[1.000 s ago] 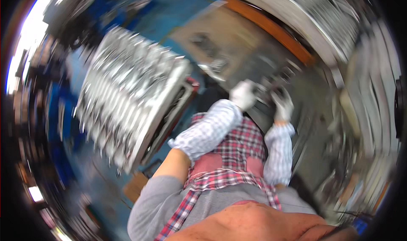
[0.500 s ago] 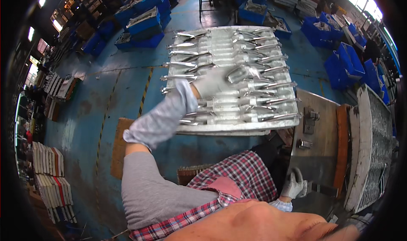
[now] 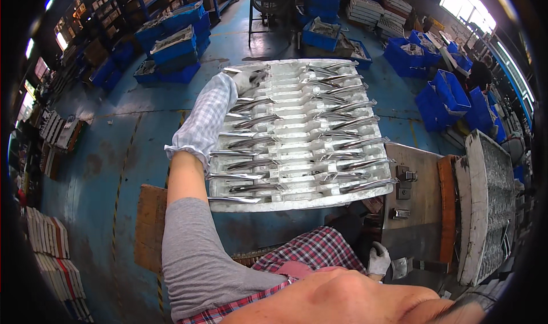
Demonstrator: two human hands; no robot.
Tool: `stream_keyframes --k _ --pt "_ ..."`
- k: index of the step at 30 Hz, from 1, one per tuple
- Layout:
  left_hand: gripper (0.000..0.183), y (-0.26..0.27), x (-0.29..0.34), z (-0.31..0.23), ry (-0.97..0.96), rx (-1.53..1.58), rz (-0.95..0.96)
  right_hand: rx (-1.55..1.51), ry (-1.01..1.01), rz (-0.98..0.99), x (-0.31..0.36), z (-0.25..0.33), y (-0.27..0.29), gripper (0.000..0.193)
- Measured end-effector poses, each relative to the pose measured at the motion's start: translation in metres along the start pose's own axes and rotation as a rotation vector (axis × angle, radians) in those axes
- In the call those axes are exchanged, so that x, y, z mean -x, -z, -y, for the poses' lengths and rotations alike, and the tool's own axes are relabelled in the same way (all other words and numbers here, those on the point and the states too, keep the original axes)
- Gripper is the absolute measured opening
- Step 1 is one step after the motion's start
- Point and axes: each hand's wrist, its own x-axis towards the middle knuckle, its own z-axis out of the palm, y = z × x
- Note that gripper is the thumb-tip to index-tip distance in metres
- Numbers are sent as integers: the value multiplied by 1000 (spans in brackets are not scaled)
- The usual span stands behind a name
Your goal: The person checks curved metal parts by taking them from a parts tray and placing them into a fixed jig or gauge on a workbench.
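My left hand (image 3: 249, 82), in a white glove with dark fingertips, reaches to the far left corner of a whitish tray (image 3: 297, 201). Its fingers are closed over the row end there; what they grip is mostly hidden. A shiny metal tip (image 3: 231, 70) pokes out beside the glove. Slim, curved metal parts lie across the tray's slots in a left column (image 3: 251, 164) and a right column (image 3: 348, 121). Down at the lower right, my gloved right hand (image 3: 378, 261) hangs beside the metal bench, fingers loosely bent and apart, with nothing visible in it.
A metal-topped bench (image 3: 414, 233) with small metal fixtures (image 3: 404, 175) adjoins the tray on the right. Beyond it another tray (image 3: 488, 204) stands on edge. Blue bins (image 3: 174, 44) are stacked at the back. A brown board (image 3: 150, 227) is at the left.
My left hand has gone from the tray's middle to its far left corner. My right hand has shifted slightly left and down. The tray sits lower in the view.
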Motion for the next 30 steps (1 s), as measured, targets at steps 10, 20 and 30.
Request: stream_keyframes --k 10,20,30 --pt "23 -24 4 -1 320 -837 -226 250 107 161 0 -3 -14 20" --pt "25 17 26 31 529 -1016 -206 273 56 289 6 -13 -16 21" --pt "42 -41 139 -181 -84 196 -191 -357 -12 184 7 13 2 31"
